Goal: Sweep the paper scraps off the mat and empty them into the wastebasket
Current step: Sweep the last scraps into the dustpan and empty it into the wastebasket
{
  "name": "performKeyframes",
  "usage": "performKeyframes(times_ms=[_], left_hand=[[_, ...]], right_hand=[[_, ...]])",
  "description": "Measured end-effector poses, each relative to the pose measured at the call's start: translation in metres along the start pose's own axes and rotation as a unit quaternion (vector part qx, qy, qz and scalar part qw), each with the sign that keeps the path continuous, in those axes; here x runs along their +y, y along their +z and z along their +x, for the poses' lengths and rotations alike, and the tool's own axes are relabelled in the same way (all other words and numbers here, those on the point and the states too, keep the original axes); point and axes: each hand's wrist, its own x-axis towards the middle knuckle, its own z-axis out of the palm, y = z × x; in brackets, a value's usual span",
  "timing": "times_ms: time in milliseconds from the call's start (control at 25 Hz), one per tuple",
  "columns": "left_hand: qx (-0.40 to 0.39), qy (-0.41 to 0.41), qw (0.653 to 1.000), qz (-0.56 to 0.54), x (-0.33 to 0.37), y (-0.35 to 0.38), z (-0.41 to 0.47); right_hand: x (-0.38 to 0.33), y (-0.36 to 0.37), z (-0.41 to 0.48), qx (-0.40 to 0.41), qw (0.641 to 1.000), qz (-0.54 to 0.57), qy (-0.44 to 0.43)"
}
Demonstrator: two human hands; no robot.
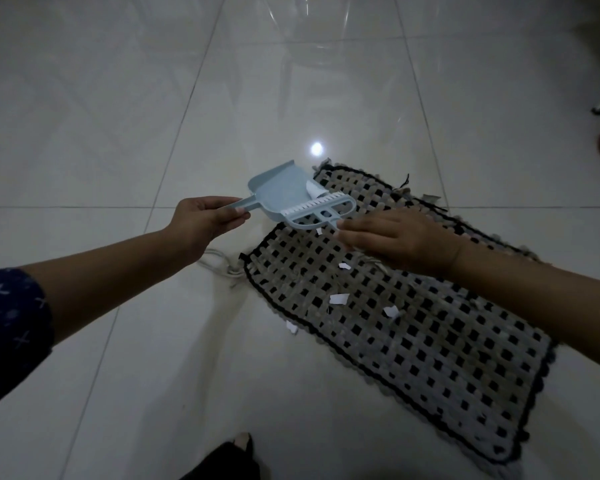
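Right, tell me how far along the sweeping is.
Early stage. Done: one paper scrap already lies in the blue dustpan. In hand: the left hand holds the dustpan's handle at the edge of the mat, while the right hand works the small brush at its mouth. Left: several scraps still lie on the mat, one on the floor. No wastebasket is in view, so emptying remains.

The location is a home interior, indicated by a glossy white tiled floor [125,109] and a woven checkered mat [430,341] with frayed edges lying on it.
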Motion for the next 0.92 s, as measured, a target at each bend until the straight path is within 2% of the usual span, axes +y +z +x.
performKeyframes(times_ms=[200,280,400,480,520,600,640,800,920], left_hand=[[-0.014,-0.004,1.0,0.005,-0.001,-0.002,0.004],[-0.018,-0.002,1.0,0.014,-0.002,-0.003,0.005],[-0.021,0.003,0.999,0.03,-0.006,-0.013,0.004],[-0.021,0.005,0.998,0.066,-0.012,-0.025,0.001],[-0.022,0.005,0.996,0.084,-0.016,-0.031,-0.002],[-0.037,0.0,0.993,0.111,-0.024,-0.045,-0.011],[-0.057,-0.005,0.99,0.126,-0.027,-0.05,-0.017],[-0.111,-0.016,0.979,0.172,-0.044,-0.058,-0.04],[-0.124,-0.037,0.974,0.185,-0.057,-0.054,-0.05]], right_hand=[[-0.008,-0.008,-0.007,-0.014,0.999,-0.005,-0.029],[-0.01,-0.009,-0.005,0.003,1.0,-0.002,-0.001],[-0.008,-0.011,0.006,0.106,0.979,0.026,0.171],[0.003,-0.01,0.014,0.175,0.929,0.046,0.322],[0.011,-0.008,0.016,0.184,0.901,0.062,0.387],[0.028,0.0,0.018,0.14,0.869,0.101,0.464],[0.033,0.005,0.019,0.088,0.871,0.116,0.47],[0.034,0.025,0.03,-0.137,0.894,0.156,0.396],[0.027,0.024,0.031,-0.176,0.9,0.168,0.363]])
